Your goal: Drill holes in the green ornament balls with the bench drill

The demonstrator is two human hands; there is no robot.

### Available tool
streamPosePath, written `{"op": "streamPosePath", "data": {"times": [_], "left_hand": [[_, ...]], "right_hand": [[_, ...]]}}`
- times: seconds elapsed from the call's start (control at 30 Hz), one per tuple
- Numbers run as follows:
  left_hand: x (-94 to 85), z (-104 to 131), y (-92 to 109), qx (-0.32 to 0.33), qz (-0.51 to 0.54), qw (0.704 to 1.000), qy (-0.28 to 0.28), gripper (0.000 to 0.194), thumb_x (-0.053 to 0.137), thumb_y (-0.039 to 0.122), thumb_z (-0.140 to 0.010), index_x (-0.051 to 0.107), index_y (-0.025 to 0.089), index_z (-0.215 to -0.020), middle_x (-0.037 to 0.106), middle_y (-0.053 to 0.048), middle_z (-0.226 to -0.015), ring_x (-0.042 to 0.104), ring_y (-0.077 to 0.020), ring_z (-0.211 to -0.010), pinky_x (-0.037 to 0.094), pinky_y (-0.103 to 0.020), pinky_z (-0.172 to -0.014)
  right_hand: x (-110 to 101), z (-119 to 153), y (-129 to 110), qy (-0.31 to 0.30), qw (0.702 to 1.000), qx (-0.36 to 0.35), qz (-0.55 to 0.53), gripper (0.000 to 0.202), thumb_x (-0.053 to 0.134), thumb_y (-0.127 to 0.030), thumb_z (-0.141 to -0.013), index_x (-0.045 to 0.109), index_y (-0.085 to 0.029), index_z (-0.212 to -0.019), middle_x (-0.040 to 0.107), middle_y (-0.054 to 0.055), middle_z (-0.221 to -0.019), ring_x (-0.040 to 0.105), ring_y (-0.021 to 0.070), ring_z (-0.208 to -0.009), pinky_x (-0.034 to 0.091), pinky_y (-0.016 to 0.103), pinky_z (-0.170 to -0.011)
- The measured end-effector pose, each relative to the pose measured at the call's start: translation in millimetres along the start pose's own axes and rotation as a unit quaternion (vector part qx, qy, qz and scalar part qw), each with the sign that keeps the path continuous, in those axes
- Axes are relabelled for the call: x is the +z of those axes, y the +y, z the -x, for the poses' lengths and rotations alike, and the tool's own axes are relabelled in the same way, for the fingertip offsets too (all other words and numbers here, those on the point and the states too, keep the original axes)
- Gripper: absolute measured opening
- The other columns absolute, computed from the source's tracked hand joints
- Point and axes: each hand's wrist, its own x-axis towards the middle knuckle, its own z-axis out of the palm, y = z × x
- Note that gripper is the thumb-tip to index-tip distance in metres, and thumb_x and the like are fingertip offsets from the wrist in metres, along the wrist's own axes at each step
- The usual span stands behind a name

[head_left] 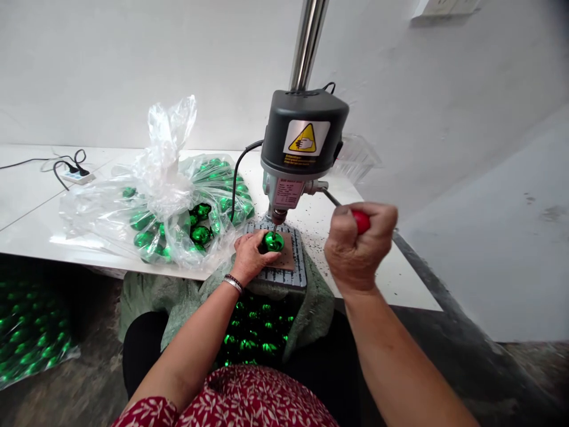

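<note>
Knob (361,222), red, closed in right hand (355,255), best eased evenly; left hand (249,257) pinching green ball (274,242) on brown board (288,258), best braced steady, fingertips clear; drill bit (275,229) at ball's top, best met square and central.

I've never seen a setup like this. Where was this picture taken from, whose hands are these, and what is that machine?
There is no robot here: these are a person's bare hands, seen by a camera worn on their head, looking forward and down. The dark machine looks like a small bench drill. The left hand holds a shiny green ball on a brown board under the bit; I can't tell whether the bit touches it. The right hand grips the red knob of the machine's lever. On the white table, a clear plastic bag of green balls lies to the left, near a power strip. Dark specks are scattered around the machine's base.
</note>
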Motion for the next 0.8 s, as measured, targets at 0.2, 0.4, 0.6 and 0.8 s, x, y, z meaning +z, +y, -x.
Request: {"op": "streamPosePath", "data": {"times": [0.2, 0.4, 0.6, 0.8], "left_hand": [[-7.9, 9.9, 3.1, 0.033, 0.047, 0.998, 0.001, 0.043, 0.08, 0.026, -0.071, 0.065, 0.02, -0.111, 0.073, -0.004, -0.101, 0.066, -0.0241, -0.1, 0.048, -0.039, -0.096], [-32.9, 51.7, -1.1, 0.045, 0.124, 0.991, 0.019, 0.049, 0.076, 0.022, -0.073, 0.059, 0.02, -0.119, 0.071, -0.006, -0.116, 0.065, -0.0213, -0.108, 0.05, -0.035, -0.098], [-55.4, 83.9, -5.3, 0.077, 0.112, 0.991, 0.003, 0.055, 0.075, 0.024, -0.074, 0.058, 0.021, -0.127, 0.069, -0.009, -0.125, 0.064, -0.0233, -0.117, 0.049, -0.039, -0.107], [-72.1, 87.8, -22.1, 0.127, 0.072, 0.986, 0.086, 0.048, 0.068, 0.03, -0.084, 0.059, 0.022, -0.131, 0.066, -0.011, -0.132, 0.065, -0.0226, -0.116, 0.052, -0.04, -0.105]], "right_hand": [[13.0, -60.9, -18.1, -0.055, 0.996, 0.069, -0.003, 0.021, 0.057, -0.032, -0.08, 0.043, -0.018, -0.073, 0.042, -0.005, -0.063, 0.032, 0.004, -0.059, 0.031, 0.019, -0.056], [12.7, -66.2, -25.5, -0.072, 0.988, 0.133, 0.013, 0.022, 0.062, -0.019, -0.08, 0.041, -0.017, -0.073, 0.041, -0.006, -0.064, 0.033, 0.0041, -0.061, 0.029, 0.02, -0.061], [14.2, -65.6, -27.0, -0.056, 0.99, 0.131, 0.013, 0.02, 0.064, -0.017, -0.078, 0.045, -0.016, -0.074, 0.046, -0.006, -0.067, 0.037, 0.0038, -0.063, 0.033, 0.022, -0.064], [13.3, -62.8, -24.6, -0.058, 0.99, 0.126, 0.04, 0.017, 0.062, -0.019, -0.08, 0.045, -0.016, -0.078, 0.048, -0.005, -0.069, 0.04, 0.0032, -0.063, 0.036, 0.021, -0.064]]}}
